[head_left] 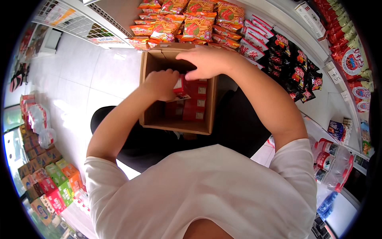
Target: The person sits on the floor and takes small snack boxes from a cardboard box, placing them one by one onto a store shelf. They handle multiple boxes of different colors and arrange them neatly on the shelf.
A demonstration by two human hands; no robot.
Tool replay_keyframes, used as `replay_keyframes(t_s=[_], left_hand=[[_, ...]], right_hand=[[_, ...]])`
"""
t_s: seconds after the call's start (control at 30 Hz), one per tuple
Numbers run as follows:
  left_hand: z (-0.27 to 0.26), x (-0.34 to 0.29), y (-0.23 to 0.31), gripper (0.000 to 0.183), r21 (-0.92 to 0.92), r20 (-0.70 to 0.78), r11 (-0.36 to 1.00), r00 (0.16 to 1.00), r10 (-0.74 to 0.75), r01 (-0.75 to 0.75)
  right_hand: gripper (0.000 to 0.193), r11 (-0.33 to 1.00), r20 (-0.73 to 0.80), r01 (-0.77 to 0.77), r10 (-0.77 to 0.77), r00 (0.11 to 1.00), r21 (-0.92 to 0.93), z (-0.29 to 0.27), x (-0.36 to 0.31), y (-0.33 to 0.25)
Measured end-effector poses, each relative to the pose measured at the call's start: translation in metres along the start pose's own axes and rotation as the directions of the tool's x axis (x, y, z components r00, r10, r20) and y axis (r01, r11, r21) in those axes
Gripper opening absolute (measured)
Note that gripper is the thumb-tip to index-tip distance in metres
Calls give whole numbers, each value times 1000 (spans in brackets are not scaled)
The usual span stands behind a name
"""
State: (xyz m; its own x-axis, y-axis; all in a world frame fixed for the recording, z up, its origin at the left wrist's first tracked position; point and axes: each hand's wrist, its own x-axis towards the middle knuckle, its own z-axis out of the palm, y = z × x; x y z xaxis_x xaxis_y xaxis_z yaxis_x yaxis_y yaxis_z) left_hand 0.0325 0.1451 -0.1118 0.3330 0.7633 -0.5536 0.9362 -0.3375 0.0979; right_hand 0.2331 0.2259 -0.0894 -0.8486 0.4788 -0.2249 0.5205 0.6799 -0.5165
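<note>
An open brown cardboard box (149,103) rests on my lap, with several red packets (195,104) stacked inside. My left hand (161,83) reaches into the box and grips one red packet (179,85) at its edge. My right hand (207,61) hovers over the box's top right, fingers curled down onto the top of the red packets; whether it grips one I cannot tell.
White shelves ahead carry orange and red snack bags (191,22) and black and red snack bags (294,67). Red cups (354,59) line the right shelf. Bottles (330,159) stand lower right. Colourful cartons (51,183) sit lower left on the white tiled floor (79,79).
</note>
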Motion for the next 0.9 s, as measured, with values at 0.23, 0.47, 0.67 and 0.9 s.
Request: replay_keyframes(t_s=[0.23, 0.47, 0.67, 0.9], left_hand=[[-70, -40, -62, 64, -737, -401, 567, 913, 71, -368], [-52, -37, -87, 53, -813, -579, 55, 797, -170, -579], [-24, -27, -96, 47, -671, -720, 396, 678, -148, -627], [-44, -44, -118, 53, -483, -828, 552, 559, -36, -680]], right_hand=[[87, 897, -213, 176, -94, 972, 405, -22, 13, -20], [59, 538, -268, 166, 117, 956, 827, -36, 31, -16], [59, 634, -205, 107, 83, 975, 766, -42, 45, -34], [77, 942, -374, 100, 29, 927, 320, -70, 47, -73]])
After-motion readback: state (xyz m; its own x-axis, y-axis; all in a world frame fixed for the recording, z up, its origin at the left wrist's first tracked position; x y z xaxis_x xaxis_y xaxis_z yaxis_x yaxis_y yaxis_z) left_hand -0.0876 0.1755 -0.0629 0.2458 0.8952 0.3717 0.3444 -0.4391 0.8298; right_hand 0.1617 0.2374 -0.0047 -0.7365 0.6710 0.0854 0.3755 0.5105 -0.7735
